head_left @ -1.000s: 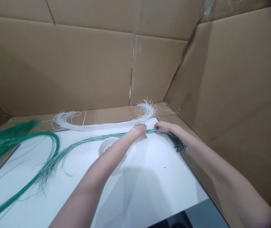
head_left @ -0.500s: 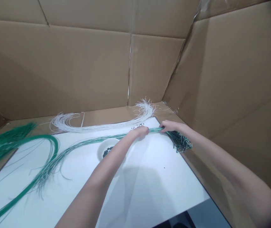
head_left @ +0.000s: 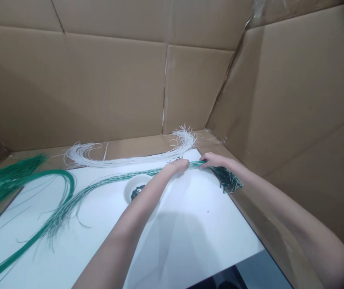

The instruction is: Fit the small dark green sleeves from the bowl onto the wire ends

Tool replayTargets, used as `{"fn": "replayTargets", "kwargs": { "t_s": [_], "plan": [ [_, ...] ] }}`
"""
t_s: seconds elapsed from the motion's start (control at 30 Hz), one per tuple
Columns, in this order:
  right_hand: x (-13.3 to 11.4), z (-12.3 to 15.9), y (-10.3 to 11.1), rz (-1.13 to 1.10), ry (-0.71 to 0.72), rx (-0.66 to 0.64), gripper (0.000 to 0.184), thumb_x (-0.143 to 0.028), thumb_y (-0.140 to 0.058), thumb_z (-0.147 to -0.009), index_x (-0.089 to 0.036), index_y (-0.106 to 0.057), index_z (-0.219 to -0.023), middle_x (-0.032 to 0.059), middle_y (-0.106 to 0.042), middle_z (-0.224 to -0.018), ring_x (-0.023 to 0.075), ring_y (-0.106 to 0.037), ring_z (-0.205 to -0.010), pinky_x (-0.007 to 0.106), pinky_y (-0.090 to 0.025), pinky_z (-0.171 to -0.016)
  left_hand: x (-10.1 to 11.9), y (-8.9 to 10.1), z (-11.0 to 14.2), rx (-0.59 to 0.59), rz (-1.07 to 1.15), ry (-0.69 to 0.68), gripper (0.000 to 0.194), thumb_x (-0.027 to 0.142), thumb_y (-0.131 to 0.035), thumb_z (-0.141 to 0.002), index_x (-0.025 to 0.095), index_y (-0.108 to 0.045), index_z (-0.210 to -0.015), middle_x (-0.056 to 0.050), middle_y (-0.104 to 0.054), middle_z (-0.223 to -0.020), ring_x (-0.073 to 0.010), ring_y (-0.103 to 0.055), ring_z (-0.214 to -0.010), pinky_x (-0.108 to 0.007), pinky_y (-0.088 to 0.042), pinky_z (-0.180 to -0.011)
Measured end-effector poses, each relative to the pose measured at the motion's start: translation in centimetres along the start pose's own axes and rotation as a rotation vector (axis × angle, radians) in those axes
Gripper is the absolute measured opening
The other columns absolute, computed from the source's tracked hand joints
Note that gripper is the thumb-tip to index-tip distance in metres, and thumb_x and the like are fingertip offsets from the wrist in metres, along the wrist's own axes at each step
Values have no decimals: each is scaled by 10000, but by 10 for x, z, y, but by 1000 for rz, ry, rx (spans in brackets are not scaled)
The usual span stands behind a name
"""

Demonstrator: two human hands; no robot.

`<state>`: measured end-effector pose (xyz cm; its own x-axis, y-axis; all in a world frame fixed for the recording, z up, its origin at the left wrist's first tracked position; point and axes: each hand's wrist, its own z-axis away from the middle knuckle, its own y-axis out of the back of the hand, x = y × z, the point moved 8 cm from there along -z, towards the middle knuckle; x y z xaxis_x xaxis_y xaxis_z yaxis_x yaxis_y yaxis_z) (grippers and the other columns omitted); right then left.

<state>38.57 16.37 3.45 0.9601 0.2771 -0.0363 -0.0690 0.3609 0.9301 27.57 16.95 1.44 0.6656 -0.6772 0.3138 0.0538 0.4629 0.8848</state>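
Note:
Across the far side of the white table runs a bundle of thin green and white strands (head_left: 114, 177), wires or cords. My left hand (head_left: 180, 164) is closed around it near the table's far right corner. A little to the right, my right hand (head_left: 212, 159) pinches the same bundle. Beyond my right hand the bundle ends in a dark, bent cluster of tips (head_left: 230, 181). Partly behind my left forearm stands a white bowl (head_left: 129, 188) with small dark pieces (head_left: 135, 193) in it. More small dark bits (head_left: 174, 159) lie just past my left hand.
A bundle of white strands (head_left: 123, 161) curves along the back edge of the table (head_left: 184, 233). Thick green strands (head_left: 6, 182) lie at the left, one bundle looping forward. Cardboard walls (head_left: 114, 88) rise behind and at the right (head_left: 304, 104).
My right hand has shifted slightly left along the bundle, closer to my left hand. The dark tips moved a little with it. My left hand stays in place.

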Motion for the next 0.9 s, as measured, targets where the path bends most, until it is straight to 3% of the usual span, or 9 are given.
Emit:
{"fn": "replayTargets", "kwargs": {
  "t_s": [0.1,0.3,0.57,0.77,0.9],
  "plan": [
    [1,-1,0,8,-6,-16,325,-438,-486,-702,-184,-654,-814,16,-640,-742,164,-549,-717,220,-368,-622,1,2,4,2,-4,1,290,296,-458,-832,141,-495,-1075,-80,-527,-1066,-166,-539,-904,-365,-466,-764],
    [23,-2,-6,78,-173,-84,360,-384,-606,-569,-199,-659,-873,85,-629,-825,223,-578,-742,256,-381,-559,1,-4,0,12,-36,-16,297,296,-463,-829,138,-492,-1078,-81,-527,-1066,-170,-539,-909,-367,-465,-765],
    [23,-3,-6,107,-252,-138,414,-341,-645,-503,-181,-654,-884,123,-623,-908,263,-585,-816,284,-409,-583,-3,-7,-4,34,-132,-1,298,292,-471,-826,132,-495,-1075,-86,-528,-1062,-168,-541,-904,-358,-467,-761],
    [30,3,-10,23,-176,-203,447,-433,-652,-504,-166,-673,-862,70,-660,-833,221,-598,-777,241,-411,-585,9,-3,1,134,-259,-9,306,289,-476,-822,125,-493,-1080,-91,-518,-1085,-182,-529,-939,-383,-454,-789],
    [23,3,-6,-44,-78,-171,515,-498,-608,-563,-204,-638,-985,32,-664,-917,198,-595,-830,222,-418,-671,13,-2,3,190,-299,-6,314,303,-467,-826,131,-486,-1089,-86,-517,-1087,-184,-528,-940,-390,-455,-785]
  ]
}}
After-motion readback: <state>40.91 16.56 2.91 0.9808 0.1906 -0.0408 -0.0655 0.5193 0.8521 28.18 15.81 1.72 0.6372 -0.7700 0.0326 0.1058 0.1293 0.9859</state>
